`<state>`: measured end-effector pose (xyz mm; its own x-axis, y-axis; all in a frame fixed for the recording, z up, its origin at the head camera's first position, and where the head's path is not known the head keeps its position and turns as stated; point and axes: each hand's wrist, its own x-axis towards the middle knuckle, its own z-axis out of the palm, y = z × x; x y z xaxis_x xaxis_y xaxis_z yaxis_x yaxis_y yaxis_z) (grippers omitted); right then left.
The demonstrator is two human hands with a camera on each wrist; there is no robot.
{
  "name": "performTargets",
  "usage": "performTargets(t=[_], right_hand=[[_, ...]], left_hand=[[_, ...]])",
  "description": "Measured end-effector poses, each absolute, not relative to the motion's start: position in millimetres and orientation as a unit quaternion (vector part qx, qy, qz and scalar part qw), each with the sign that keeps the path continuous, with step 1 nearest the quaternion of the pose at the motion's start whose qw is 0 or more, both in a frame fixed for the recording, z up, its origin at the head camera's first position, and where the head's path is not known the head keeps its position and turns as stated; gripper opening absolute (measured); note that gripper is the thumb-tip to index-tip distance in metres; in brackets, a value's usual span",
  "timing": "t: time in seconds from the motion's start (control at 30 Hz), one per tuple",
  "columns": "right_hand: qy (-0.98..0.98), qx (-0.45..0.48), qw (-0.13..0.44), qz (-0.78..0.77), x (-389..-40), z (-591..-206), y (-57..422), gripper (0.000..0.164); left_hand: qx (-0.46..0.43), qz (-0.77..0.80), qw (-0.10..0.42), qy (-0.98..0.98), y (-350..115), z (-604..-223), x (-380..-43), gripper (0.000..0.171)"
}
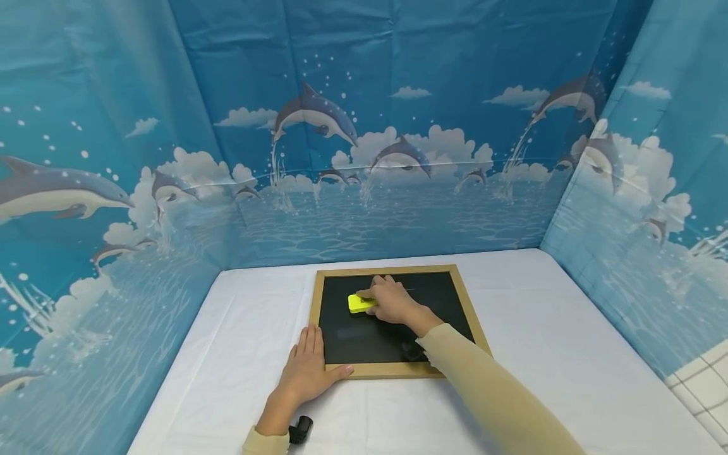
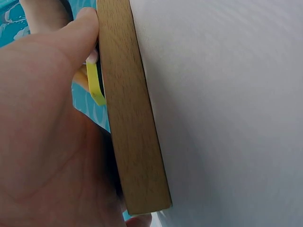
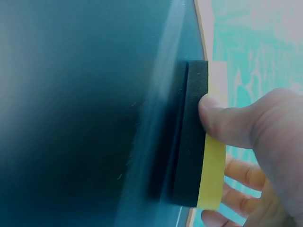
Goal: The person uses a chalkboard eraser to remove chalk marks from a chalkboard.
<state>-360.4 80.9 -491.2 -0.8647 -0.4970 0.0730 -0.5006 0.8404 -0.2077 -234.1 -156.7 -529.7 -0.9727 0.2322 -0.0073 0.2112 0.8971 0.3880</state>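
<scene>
A small blackboard [image 1: 352,344] with a wooden frame [image 1: 392,371] lies on the white cloth. My right hand [image 1: 394,302] grips a yellow blackboard eraser [image 1: 357,304] over the board's upper middle. In the right wrist view, the thumb presses the side of the eraser's black felt [image 3: 189,142], and a pale smear [image 3: 156,109] runs along the board beside it. My left hand [image 1: 306,370] rests at the lower left corner with fingers extended, its thumb along the bottom edge. The left wrist view shows that thumb against the frame's side [image 2: 128,118].
White cloth [image 1: 256,322] covers the table around the board. Blue dolphin-print curtains [image 1: 364,208] stand behind and on both sides. White tiles [image 1: 705,385] show at the lower right. A black strap device [image 1: 300,430] sits at the left wrist.
</scene>
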Motion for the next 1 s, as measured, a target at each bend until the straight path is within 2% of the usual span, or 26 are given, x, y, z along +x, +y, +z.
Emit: performTargets(t=[0.7, 0.83, 1.0], right_hand=[[-0.966, 0.203, -0.048, 0.155, -354.2, -482.9, 191.3, 0.052], [-0.967, 0.206, -0.043, 0.147, -352.3, -480.3, 195.5, 0.051], [-0.970, 0.205, -0.032, 0.126, -353.1, -478.0, 175.2, 0.050]], left_hand=[[0.126, 0.206, 0.022, 0.970, -157.0, -530.2, -232.3, 0.118], [0.124, 0.210, 0.022, 0.969, -155.9, -530.1, -231.5, 0.118], [0.118, 0.200, 0.021, 0.973, -157.7, -529.4, -232.0, 0.120]])
